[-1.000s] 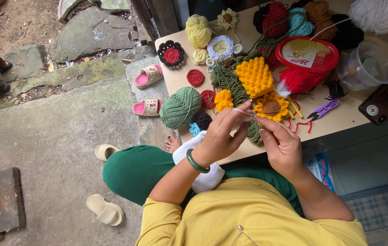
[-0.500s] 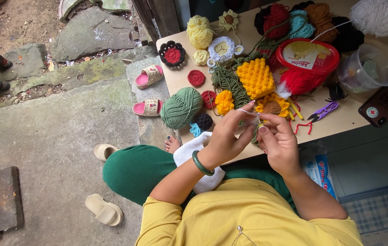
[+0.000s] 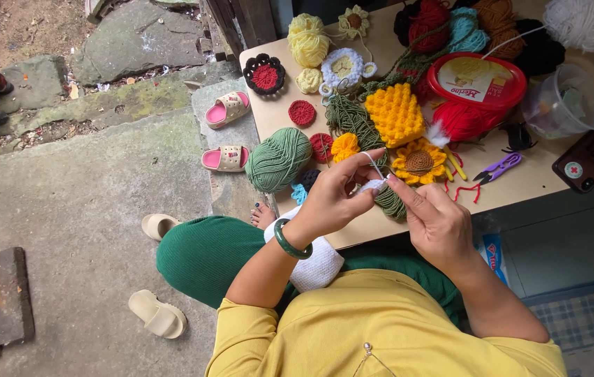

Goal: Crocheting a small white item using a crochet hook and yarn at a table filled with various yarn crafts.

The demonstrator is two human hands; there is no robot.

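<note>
My left hand (image 3: 332,199) and my right hand (image 3: 435,220) meet over the near edge of a light wooden table (image 3: 541,178). Between their fingertips sits a small white crochet piece (image 3: 374,186). White yarn (image 3: 374,165) loops over my left index finger. My right hand pinches at the piece; a hook is too small to make out. A green bangle (image 3: 290,241) circles my left wrist. Just beyond the hands lie a crochet sunflower (image 3: 419,162), a yellow textured square (image 3: 395,113) and a green yarn ball (image 3: 278,159). A white knitted piece (image 3: 318,265) rests on my lap.
The table holds several yarn balls, crochet flowers, a red round tub (image 3: 477,80), a clear plastic cup (image 3: 562,105), purple snips (image 3: 496,167) and a phone (image 3: 593,157). Pink child sandals (image 3: 226,132) and beige slippers (image 3: 157,314) lie on the stone ground at left.
Both hands have shifted slightly nearer the table edge and closer together around the white piece. The yarn loop on my left index finger has lifted. Nothing on the table moved.
</note>
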